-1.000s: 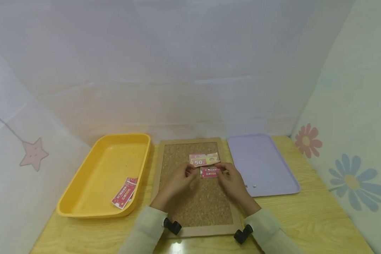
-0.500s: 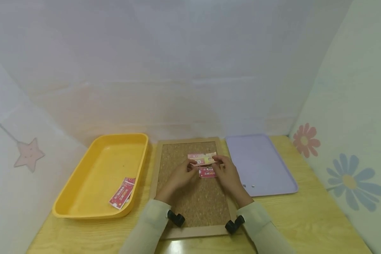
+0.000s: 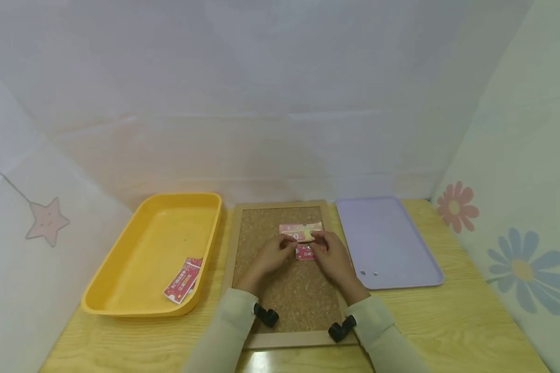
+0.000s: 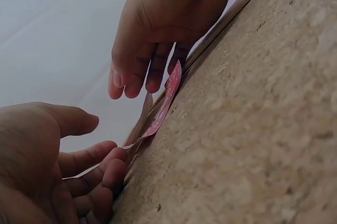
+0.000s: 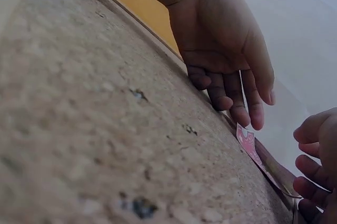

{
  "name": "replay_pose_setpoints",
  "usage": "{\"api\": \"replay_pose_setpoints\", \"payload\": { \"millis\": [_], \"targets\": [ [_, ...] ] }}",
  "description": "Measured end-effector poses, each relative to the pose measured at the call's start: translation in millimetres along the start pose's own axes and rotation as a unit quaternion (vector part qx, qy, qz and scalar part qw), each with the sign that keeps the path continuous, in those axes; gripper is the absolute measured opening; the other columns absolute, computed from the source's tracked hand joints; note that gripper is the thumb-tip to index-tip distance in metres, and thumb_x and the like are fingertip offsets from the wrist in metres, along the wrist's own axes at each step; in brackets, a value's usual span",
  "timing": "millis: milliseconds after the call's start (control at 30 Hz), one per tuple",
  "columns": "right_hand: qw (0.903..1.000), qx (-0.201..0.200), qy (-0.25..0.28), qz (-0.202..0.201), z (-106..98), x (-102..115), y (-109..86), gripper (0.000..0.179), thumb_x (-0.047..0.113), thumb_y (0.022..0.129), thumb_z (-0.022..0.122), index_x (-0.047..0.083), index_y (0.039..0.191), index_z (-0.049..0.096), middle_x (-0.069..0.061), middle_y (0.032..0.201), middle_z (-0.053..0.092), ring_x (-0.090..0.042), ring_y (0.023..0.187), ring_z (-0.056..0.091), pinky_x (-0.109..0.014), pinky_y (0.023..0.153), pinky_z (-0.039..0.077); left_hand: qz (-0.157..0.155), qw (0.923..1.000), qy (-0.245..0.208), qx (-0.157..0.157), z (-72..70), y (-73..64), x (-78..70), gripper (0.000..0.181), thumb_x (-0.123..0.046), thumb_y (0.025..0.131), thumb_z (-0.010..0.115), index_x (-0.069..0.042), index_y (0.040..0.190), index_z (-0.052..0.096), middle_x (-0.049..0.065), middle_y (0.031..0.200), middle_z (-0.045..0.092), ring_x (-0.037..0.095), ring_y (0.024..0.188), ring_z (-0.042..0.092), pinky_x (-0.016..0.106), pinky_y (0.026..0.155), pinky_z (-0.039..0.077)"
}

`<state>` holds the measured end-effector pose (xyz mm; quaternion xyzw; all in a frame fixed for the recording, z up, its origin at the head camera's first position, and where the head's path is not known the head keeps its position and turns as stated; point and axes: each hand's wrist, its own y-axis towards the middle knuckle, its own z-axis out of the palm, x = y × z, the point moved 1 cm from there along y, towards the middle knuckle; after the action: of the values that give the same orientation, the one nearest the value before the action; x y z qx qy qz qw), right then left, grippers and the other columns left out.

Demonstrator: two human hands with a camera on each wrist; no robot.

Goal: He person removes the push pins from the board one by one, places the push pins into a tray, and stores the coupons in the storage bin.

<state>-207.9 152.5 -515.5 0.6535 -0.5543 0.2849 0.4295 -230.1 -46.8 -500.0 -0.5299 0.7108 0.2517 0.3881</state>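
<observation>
Both hands are over a wood-framed cork board (image 3: 298,305). Two red printed coupons lie near its far end: a pink-and-yellow upper coupon (image 3: 298,227) and, just nearer, a smaller red lower coupon (image 3: 303,255), partly covered by fingers. My left hand (image 3: 271,257) is at their left side, its fingers loosely bent and thumb apart in the left wrist view. My right hand (image 3: 333,257) is at their right side, fingertips by the upper coupon. Side-on, a red coupon (image 4: 167,103) curls up from the cork between the hands; whether fingertips touch it is hard to tell.
On the left stands a yellow tray (image 3: 144,305) with several red coupons (image 3: 183,280) in its near right corner. A flat lilac tray (image 3: 382,233) lies on the right, bearing small metal pieces (image 3: 375,273). White cloth walls (image 3: 280,129) enclose the table.
My right hand has moved up and inward to the upper coupon, and my left hand has shifted slightly right. The upper coupon now looks straighter. The view has shifted a little.
</observation>
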Motion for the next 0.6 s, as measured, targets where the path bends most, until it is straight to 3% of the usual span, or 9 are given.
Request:
{"api": "replay_pose_setpoints", "payload": {
  "millis": [200,433,600],
  "targets": [
    [0.9971,0.006,-0.058,-0.048,1.1,-8.1,7.0,0.027,0.021,0.091,0.067,0.01,0.116,0.065,-0.005,0.111,0.061,-0.023,0.103,0.058,-0.043,0.092,0.044,0.009,0.9997,0.018,-0.017,2.5,-0.2,-0.8,0.033,-0.035,0.098,0.057,-0.013,0.12,0.066,0.006,0.119,0.064,0.027,0.113,0.058,0.049,0.095,0.043],
    [0.9949,0.01,-0.082,-0.058,2.8,-15.8,8.9,0.015,0.017,0.091,0.067,0.014,0.106,0.069,-0.003,0.105,0.061,-0.022,0.099,0.056,-0.042,0.088,0.044,0.008,0.9974,0.064,-0.03,5.6,3.3,4.8,0.033,-0.036,0.099,0.056,-0.018,0.124,0.066,0.002,0.113,0.067,0.022,0.106,0.061,0.045,0.091,0.047],
    [0.9893,0.013,-0.121,-0.08,5.0,-15.5,9.0,0.011,0.015,0.09,0.069,0.015,0.102,0.07,-0.004,0.102,0.059,-0.024,0.097,0.055,-0.043,0.085,0.044,0.032,0.9941,0.096,-0.039,5.3,5.2,10.6,0.03,-0.035,0.099,0.056,-0.022,0.122,0.068,0.0,0.117,0.066,0.02,0.108,0.061,0.043,0.092,0.047]
  ]
}}
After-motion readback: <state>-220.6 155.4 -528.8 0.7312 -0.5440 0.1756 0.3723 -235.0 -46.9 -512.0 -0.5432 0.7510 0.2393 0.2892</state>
